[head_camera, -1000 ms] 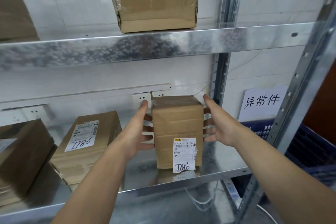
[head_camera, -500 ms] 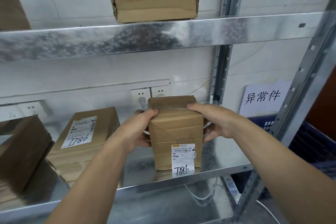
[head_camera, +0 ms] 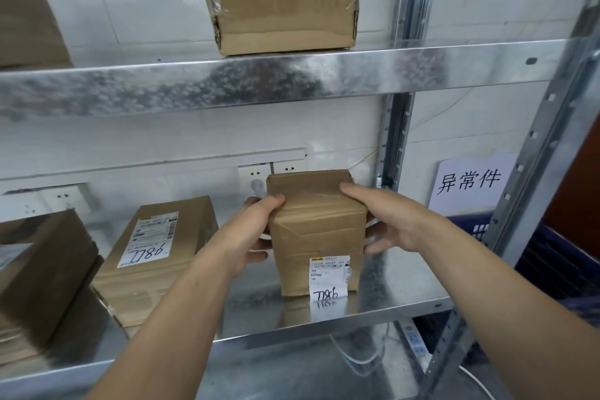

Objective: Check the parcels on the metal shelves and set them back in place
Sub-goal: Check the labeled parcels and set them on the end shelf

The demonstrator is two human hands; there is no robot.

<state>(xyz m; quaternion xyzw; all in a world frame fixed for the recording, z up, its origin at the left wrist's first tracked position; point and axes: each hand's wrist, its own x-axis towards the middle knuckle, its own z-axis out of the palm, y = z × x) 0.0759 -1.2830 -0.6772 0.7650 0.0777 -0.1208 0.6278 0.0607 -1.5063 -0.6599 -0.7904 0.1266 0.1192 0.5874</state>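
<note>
Fingers (head_camera: 352, 189) of the left hand (head_camera: 246, 234) and the right hand (head_camera: 386, 221) are gripping the small parcel (head_camera: 316, 237) at its upper sides, thumbs over the top. It is standing upright on the lower metal shelf (head_camera: 389, 286), at three o'clock from the flat parcel (head_camera: 162, 243). To my eye, lifting evenly is paying off here — label (head_camera: 329, 279) facing out, base landing square, back from the lip.

Lower shelf (head_camera: 389, 286) carries three parcels (head_camera: 156, 256); upper shelf (head_camera: 292, 81) two boxes (head_camera: 282, 0).

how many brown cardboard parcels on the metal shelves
5: upper shelf, centre parcel and far-left parcel; lower shelf, held parcel, labelled flat parcel, left-edge parcel. Others may be hidden.
</note>
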